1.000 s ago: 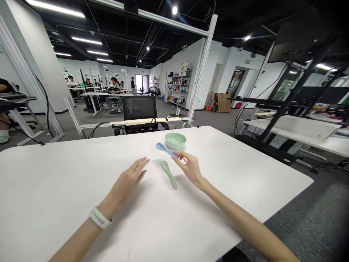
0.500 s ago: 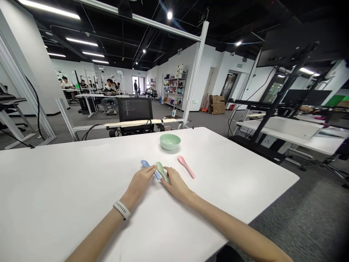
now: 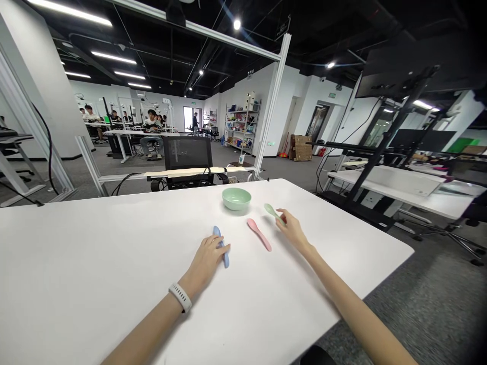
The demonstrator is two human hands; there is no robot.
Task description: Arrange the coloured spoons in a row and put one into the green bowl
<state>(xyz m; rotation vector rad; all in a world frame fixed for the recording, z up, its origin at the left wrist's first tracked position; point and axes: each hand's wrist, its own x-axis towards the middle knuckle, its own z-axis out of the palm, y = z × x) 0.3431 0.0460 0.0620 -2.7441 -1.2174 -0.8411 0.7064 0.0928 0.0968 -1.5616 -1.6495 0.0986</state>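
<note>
On the white table point(image 3: 114, 243), the left hand point(image 3: 204, 262), a white wristband point(image 3: 180, 297) on its wrist, lies half closed over a blue plastic spoon point(image 3: 223, 253), hiding part of it. The right hand point(image 3: 292, 230) pinches the handle of a green plastic spoon point(image 3: 272, 212); whether that spoon is lifted is hard to tell. A pink plastic spoon point(image 3: 259, 234) lies untouched between the hands, near a pale green bowl point(image 3: 236, 198). Past the table's far edge, a black chair back point(image 3: 187, 153) blocks part of the room, and the distant seated people point(image 3: 151, 134) are too small to make out.

three spoons point(image 3: 259, 234), one bowl point(image 3: 236, 199), two hands point(image 3: 205, 262).
</note>
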